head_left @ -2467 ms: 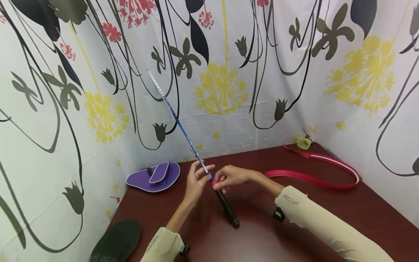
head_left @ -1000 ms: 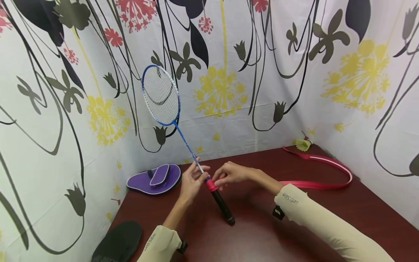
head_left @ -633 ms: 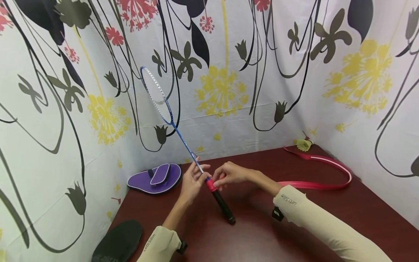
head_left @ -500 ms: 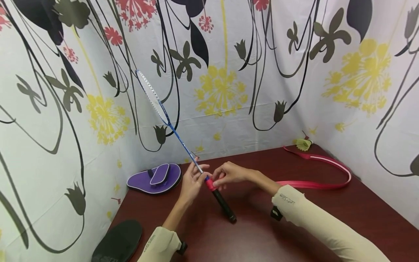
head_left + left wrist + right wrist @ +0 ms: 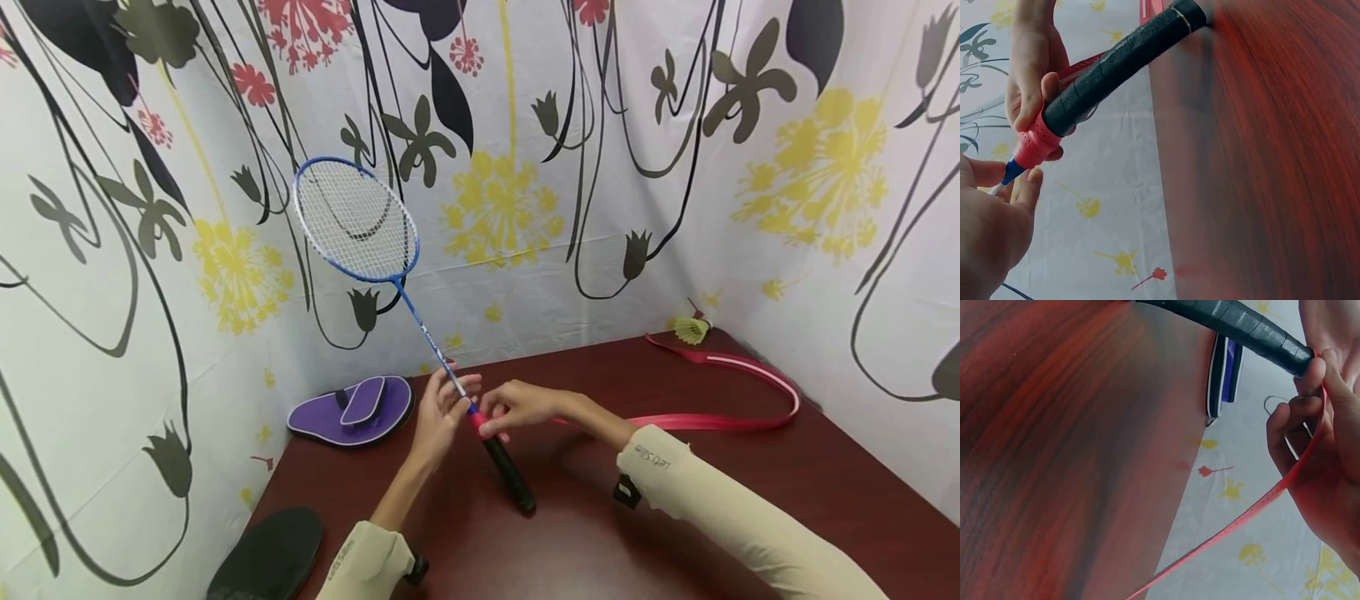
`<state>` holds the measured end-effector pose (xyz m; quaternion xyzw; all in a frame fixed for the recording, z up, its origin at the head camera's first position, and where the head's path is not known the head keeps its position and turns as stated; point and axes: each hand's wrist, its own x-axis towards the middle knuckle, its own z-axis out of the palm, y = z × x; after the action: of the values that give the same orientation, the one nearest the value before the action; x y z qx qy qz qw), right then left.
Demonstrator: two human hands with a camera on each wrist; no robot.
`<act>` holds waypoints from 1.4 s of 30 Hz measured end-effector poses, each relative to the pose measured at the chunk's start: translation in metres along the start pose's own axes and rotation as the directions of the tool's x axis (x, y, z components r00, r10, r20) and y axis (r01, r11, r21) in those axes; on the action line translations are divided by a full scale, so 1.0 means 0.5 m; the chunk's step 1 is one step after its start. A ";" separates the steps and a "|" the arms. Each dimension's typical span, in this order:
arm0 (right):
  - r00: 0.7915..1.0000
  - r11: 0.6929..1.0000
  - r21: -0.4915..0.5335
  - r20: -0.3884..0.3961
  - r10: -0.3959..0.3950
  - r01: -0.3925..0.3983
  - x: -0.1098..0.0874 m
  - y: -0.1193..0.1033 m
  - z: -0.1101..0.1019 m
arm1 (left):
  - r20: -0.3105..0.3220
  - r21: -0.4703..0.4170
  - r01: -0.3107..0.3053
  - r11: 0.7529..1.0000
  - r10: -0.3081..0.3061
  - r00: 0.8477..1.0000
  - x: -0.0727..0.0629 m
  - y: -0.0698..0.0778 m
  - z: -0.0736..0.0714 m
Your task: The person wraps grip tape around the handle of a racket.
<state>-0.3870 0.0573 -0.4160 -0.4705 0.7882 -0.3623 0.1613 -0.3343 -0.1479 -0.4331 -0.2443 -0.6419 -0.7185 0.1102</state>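
Note:
A blue-and-white badminton racket [image 5: 426,332] slants up to the left, its strung face towards me. The left hand [image 5: 437,423] holds its shaft just above the handle, thumb near the blue cone. On the upper end of the black-wrapped handle [image 5: 1122,65] sits a wrapped band of red grip tape [image 5: 1035,144]. The right hand [image 5: 531,403] pinches the tape there between thumb and fingers. From this hand the loose red tape [image 5: 1241,518] runs down taut in the right wrist view. The handle's butt end is close to the tabletop; contact is unclear.
The tape's free length [image 5: 712,422] curves over the dark red table [image 5: 570,542]. A yellow shuttlecock [image 5: 692,329] lies at the back right corner. A purple paddle case [image 5: 322,414] is at the back left, a black paddle [image 5: 266,554] at front left. Flowered curtains surround the table.
The racket has turned about its shaft, from edge-on to face showing. The tape's loop on the table has drawn in leftwards. Both hands stay at the handle's top.

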 end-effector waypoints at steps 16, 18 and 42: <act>0.990 0.997 -0.005 -0.124 0.070 -0.071 0.008 -0.001 0.029 | -0.130 0.336 -0.003 0.942 0.049 0.990 -0.006 0.001 0.001; 0.989 0.997 -0.022 -0.134 0.070 -0.073 0.010 -0.001 0.032 | -0.126 0.348 -0.011 0.937 0.059 0.990 -0.005 -0.001 0.000; 0.994 0.994 -0.067 -0.061 -0.086 0.082 -0.024 -0.006 -0.017 | -0.014 0.247 -0.060 0.967 0.065 0.998 -0.006 0.008 -0.019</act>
<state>-0.3840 0.0699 -0.4091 -0.4962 0.7838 -0.3582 0.1054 -0.3319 -0.1581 -0.4313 -0.2408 -0.7169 -0.6320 0.1694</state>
